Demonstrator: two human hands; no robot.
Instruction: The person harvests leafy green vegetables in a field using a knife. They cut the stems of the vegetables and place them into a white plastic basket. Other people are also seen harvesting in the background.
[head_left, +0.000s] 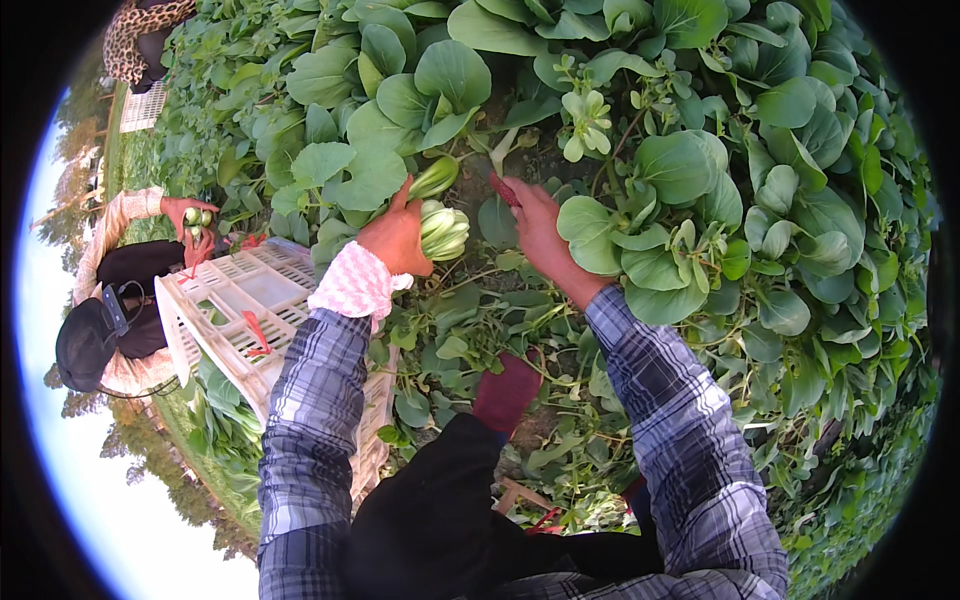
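Note:
My left hand (397, 236) is closed around green heads of bok choy (444, 231), their pale bases pointing right. One more bok choy stalk (435, 178) lies against the top of this hand. To the right, my right hand (534, 225) grips the red handle of a hand tool (505, 190), probably a knife. Its working end points away from me, towards a pale forked stem (501, 152) near the soil; I cannot tell where the blade ends. Broad-leaved bok choy plants (442, 97) grow just beyond both hands, and another bok choy plant (660, 240) stands beside my right wrist.
A white slatted plastic crate (281, 281) with red ties stands at my left forearm. Beyond it a co-worker (124, 300) holds small bok choy heads (198, 217). Farther off are another person (146, 37) and a white crate (144, 107). Low weeds (465, 322) cover the ground around my shoe (508, 390).

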